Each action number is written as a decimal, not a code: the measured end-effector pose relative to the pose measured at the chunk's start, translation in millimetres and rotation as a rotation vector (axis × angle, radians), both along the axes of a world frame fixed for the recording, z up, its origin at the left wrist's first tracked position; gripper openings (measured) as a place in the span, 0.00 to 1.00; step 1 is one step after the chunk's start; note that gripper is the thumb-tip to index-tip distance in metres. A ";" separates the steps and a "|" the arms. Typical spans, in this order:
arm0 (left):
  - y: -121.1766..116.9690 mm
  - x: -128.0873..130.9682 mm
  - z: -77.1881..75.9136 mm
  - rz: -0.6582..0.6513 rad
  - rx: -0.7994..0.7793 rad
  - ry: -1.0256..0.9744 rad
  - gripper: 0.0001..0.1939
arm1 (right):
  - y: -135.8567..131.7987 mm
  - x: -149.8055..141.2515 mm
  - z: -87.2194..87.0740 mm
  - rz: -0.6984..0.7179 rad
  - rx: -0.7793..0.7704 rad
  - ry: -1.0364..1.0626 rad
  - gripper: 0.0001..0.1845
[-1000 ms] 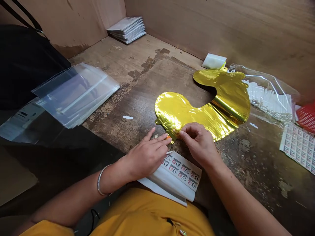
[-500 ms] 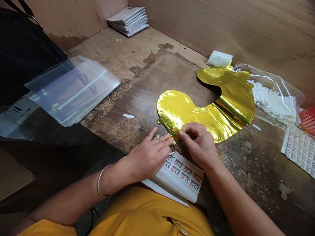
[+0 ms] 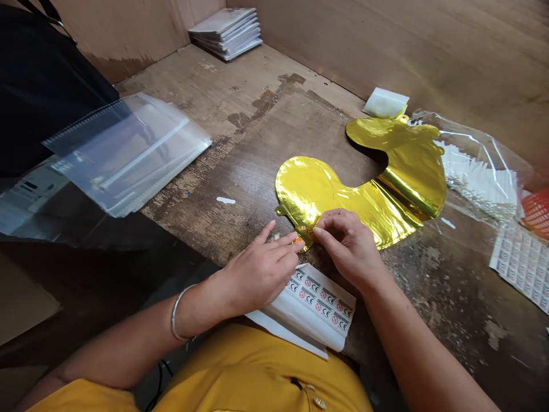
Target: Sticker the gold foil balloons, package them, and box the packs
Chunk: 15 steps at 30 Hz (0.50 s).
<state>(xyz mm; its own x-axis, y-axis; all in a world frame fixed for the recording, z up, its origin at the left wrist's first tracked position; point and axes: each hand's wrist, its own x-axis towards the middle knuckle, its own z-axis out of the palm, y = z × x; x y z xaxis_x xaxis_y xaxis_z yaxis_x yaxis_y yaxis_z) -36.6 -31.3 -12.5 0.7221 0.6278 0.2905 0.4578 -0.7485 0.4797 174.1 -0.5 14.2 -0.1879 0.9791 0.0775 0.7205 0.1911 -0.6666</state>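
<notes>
Pinching the lower edge of the gold foil balloon [image 3: 326, 194] with your right hand [image 3: 349, 249], thumb and forefinger pressed together on the foil. Your left hand [image 3: 259, 272] sits just beside it, fingers spread, tips at the same edge near a small orange piece [image 3: 298, 243]; you cannot tell whether they grip it. The balloon lies flat on the worn wooden table [image 3: 240, 154], partly folded at its far end. A CE-marked sticker sheet [image 3: 319, 300] lies just below your hands. Clear plastic sleeves [image 3: 128, 154] lie to the left. A clear bag of white strips [image 3: 476, 177] lies beyond the balloon, near a second sticker sheet [image 3: 521, 269] and a red basket [image 3: 538, 214].
</notes>
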 end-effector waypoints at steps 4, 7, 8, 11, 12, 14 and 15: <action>0.2 0.3 -1.1 -0.003 0.008 -0.003 0.09 | 1.2 0.4 -1.8 -0.006 -0.006 -0.018 0.07; 0.1 0.0 -1.7 -0.001 0.008 -0.001 0.09 | 1.9 0.5 -2.2 -0.003 -0.011 -0.030 0.07; 0.1 -0.2 -1.7 -0.002 0.007 -0.001 0.09 | 2.1 0.5 -2.2 -0.003 -0.009 -0.031 0.07; -0.1 -0.5 -1.8 -0.002 0.007 -0.002 0.10 | 2.5 0.8 -1.8 0.000 -0.007 -0.028 0.07; -0.2 -0.5 -1.8 0.001 0.007 -0.003 0.10 | 2.5 1.0 -1.6 0.003 -0.009 -0.022 0.07; -0.3 -0.2 -2.1 0.005 0.009 -0.005 0.10 | 2.7 1.8 -1.1 0.013 -0.013 -0.006 0.07; -0.3 0.0 -2.3 0.007 0.010 -0.006 0.10 | 2.8 2.3 -0.8 0.020 -0.015 0.004 0.07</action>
